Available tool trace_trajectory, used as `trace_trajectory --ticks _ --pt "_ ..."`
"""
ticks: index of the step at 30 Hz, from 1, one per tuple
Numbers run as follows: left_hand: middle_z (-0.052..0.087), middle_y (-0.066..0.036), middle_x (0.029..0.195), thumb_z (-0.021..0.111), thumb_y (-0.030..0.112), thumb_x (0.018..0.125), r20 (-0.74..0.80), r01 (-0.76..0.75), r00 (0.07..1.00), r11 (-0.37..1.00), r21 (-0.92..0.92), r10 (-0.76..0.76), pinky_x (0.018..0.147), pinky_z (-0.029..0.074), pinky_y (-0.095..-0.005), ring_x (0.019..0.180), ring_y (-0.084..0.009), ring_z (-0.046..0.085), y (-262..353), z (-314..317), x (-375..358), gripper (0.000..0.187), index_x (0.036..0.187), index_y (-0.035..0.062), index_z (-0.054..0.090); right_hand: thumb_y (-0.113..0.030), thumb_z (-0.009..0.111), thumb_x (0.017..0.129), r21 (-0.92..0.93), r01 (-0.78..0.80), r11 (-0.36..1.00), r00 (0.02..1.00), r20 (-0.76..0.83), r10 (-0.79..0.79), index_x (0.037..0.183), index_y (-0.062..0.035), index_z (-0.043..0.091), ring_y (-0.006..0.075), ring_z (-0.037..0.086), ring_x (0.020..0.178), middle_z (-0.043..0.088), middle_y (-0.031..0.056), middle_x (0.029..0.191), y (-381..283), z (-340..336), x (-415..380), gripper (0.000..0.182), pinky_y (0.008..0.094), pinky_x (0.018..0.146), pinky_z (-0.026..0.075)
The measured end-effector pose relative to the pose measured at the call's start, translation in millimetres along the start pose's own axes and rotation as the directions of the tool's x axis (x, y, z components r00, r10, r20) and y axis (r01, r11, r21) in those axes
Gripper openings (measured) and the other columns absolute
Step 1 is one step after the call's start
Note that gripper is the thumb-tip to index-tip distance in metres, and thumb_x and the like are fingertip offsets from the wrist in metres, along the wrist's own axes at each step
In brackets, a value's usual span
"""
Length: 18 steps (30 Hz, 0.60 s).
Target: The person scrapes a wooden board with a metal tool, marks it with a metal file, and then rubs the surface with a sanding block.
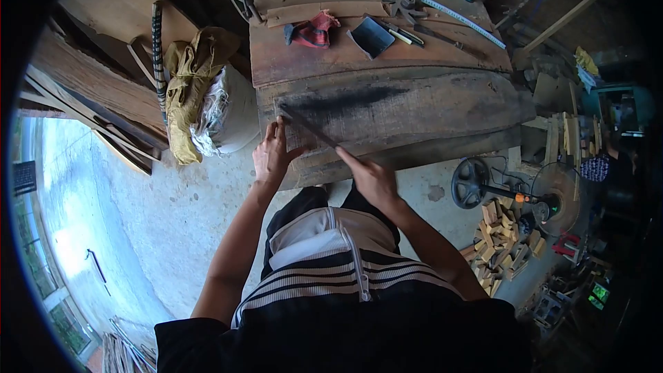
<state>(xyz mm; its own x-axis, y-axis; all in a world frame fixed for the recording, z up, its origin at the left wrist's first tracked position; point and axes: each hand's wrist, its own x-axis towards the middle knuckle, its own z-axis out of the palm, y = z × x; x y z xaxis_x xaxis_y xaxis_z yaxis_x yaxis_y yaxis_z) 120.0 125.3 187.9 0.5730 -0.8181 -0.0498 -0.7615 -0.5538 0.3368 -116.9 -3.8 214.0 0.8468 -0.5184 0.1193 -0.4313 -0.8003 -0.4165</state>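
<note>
My right hand (375,181) is closed around the near end of a long, narrow dark file (311,127). The file slants up and left over a worn wooden board (442,103), its far tip close to the board's left end. My left hand (273,153) is at that same left end, with fingers stretched forward beside the file's tip and the thumb spread apart. Whether a small piece lies under its fingertips is hard to make out. A black smudge (359,99) darkens the board's surface just beyond the file.
On the bench's far side lie a red cloth (319,30), a dark flat tray (371,37), pens (406,34), pliers (404,5) and a white measuring strip (461,21). A filled sack (235,110) stands left. A fan (556,204) and wood offcuts (503,242) are right.
</note>
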Motion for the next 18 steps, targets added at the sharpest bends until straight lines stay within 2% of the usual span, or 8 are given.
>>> trace_trajectory --ticks 5,7,9,10,12,13,15,18 --pt "0.06 -0.015 0.134 0.08 0.055 0.075 -0.026 -0.029 0.999 0.999 0.022 0.03 0.073 0.058 -0.0412 0.096 -0.0346 0.07 -6 1 -3 0.101 0.148 -0.0014 0.04 -0.001 0.06 0.089 0.079 -0.003 0.997 1.0 0.017 0.002 0.144 -0.0255 0.056 0.0308 0.066 0.059 0.063 0.0137 0.069 25 -9 -9 0.06 0.0428 0.053 0.051" --pt "0.06 -0.015 0.136 0.08 0.055 0.075 -0.037 -0.031 0.999 0.999 0.026 0.032 0.074 0.058 -0.0408 0.097 -0.0349 0.07 -6 -1 -2 0.1 0.147 -0.0022 0.041 -0.001 0.058 0.091 -0.063 -0.139 0.988 0.985 0.098 0.145 0.145 -0.0223 0.056 0.0322 0.067 0.062 0.065 0.0169 0.072 40 -45 -32 0.058 0.0436 0.055 0.051" --pt "0.06 -0.016 0.137 0.08 0.055 0.074 -0.053 -0.041 0.998 0.998 -0.041 0.039 0.076 0.058 -0.0407 0.099 -0.0353 0.07 -3 -5 -1 0.102 0.148 -0.0018 0.04 -0.001 0.059 0.09 -0.061 -0.104 0.993 0.995 -0.016 0.103 0.145 -0.0224 0.056 0.0292 0.063 0.052 0.062 0.0158 0.065 61 -54 -47 0.06 0.0418 0.048 0.048" --pt "0.06 -0.017 0.137 0.082 0.05 0.075 0.014 0.025 1.0 0.996 -0.089 -0.023 0.081 0.058 -0.0411 0.103 -0.0356 0.069 0 -11 -1 0.098 0.148 -0.0014 0.041 -0.002 0.058 0.09 -0.085 -0.086 0.993 0.996 -0.01 0.085 0.146 -0.0206 0.055 0.0293 0.064 0.052 0.062 0.0168 0.065 63 -55 -50 0.059 0.0415 0.047 0.048" --pt "0.06 -0.018 0.138 0.083 0.045 0.076 0.01 -0.018 1.0 0.983 -0.182 0.02 0.084 0.057 -0.0411 0.105 -0.0356 0.069 -9 -13 0 0.095 0.148 -0.0011 0.042 0.0 0.059 0.089 0.114 -0.11 0.987 0.991 -0.059 0.117 0.146 -0.0242 0.054 0.0294 0.067 0.059 0.066 0.0163 0.073 44 -39 -36 0.063 0.0425 0.053 0.052" --pt "0.059 -0.019 0.138 0.084 0.04 0.076 0.024 -0.042 0.998 0.962 -0.269 0.05 0.087 0.057 -0.0411 0.107 -0.0357 0.069 -17 -12 1 0.092 0.148 -0.0009 0.043 0.0 0.059 0.087 0.091 -0.107 0.99 0.994 0.039 0.104 0.146 -0.0285 0.054 0.029 0.068 0.061 0.067 0.0162 0.077 26 -35 -24 0.065 0.0426 0.056 0.054" --pt "0.057 -0.02 0.141 0.085 0.025 0.075 0.092 0.024 0.995 0.876 -0.481 0.024 0.093 0.055 -0.0421 0.112 -0.0358 0.066 -26 -7 1 0.089 0.149 -0.0019 0.043 -0.002 0.06 0.087 0.122 0.035 0.992 0.999 -0.019 -0.033 0.145 -0.0305 0.054 0.0296 0.066 0.058 0.065 0.0147 0.071 2 -3 0 0.065 0.0428 0.054 0.053" --pt "0.058 -0.02 0.14 0.086 0.025 0.074 0.151 0.047 0.988 0.877 -0.478 0.029 0.095 0.054 -0.0434 0.113 -0.0361 0.066 -23 -12 6 0.09 0.149 -0.0007 0.043 -0.004 0.061 0.087 0.015 -0.028 0.999 0.999 0.027 0.027 0.144 -0.0302 0.055 0.029 0.065 0.055 0.063 0.0143 0.067 20 -3 -7 0.063 0.0435 0.051 0.051"
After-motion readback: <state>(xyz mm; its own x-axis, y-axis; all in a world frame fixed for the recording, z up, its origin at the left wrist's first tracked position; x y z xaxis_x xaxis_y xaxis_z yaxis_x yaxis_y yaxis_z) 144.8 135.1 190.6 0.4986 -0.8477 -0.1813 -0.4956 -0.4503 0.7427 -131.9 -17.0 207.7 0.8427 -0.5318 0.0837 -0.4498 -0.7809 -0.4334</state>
